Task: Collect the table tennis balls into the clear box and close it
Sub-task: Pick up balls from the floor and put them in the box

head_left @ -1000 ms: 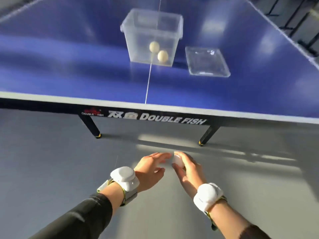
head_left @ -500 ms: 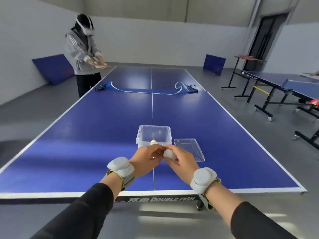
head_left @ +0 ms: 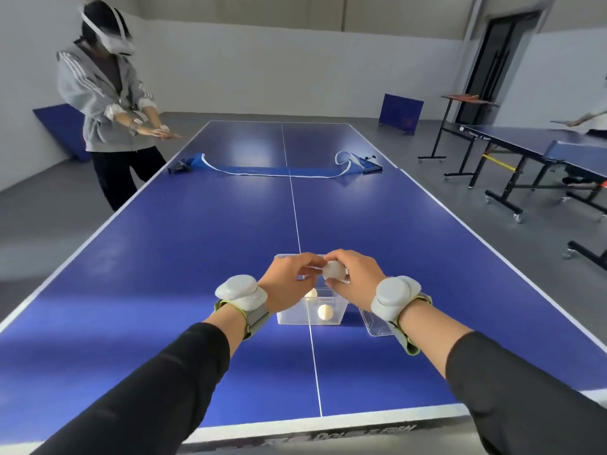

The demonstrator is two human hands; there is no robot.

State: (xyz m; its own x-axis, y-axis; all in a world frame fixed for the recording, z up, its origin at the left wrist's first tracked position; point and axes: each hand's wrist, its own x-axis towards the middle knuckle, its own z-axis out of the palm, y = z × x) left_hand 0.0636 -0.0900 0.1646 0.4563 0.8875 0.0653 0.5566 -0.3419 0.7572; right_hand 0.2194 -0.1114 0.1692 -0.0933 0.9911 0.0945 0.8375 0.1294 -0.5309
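The clear box [head_left: 289, 318] stands on the blue table [head_left: 197, 257] on the white centre line, open. Two pale balls lie in it, one near the front wall [head_left: 324, 311] and one behind it [head_left: 310, 293]. Both my hands hover over the box's opening. My right hand [head_left: 358, 277] pinches a white ball [head_left: 333, 270] at its fingertips. My left hand [head_left: 289, 280] has its fingers curled, tips right beside that ball; I cannot tell whether it grips anything. The clear lid [head_left: 377, 328] lies flat right of the box, mostly hidden by my right wrist.
A person with a headset [head_left: 108, 103] stands at the table's far left side. The blue net [head_left: 289, 170] lies collapsed across the table's middle. Another table [head_left: 558, 149] on wheels stands to the right. The near table edge [head_left: 295, 425] is under my forearms.
My view rose from the floor to the table top. Both hands carried the white ball up from floor level and forward to a spot over the box.
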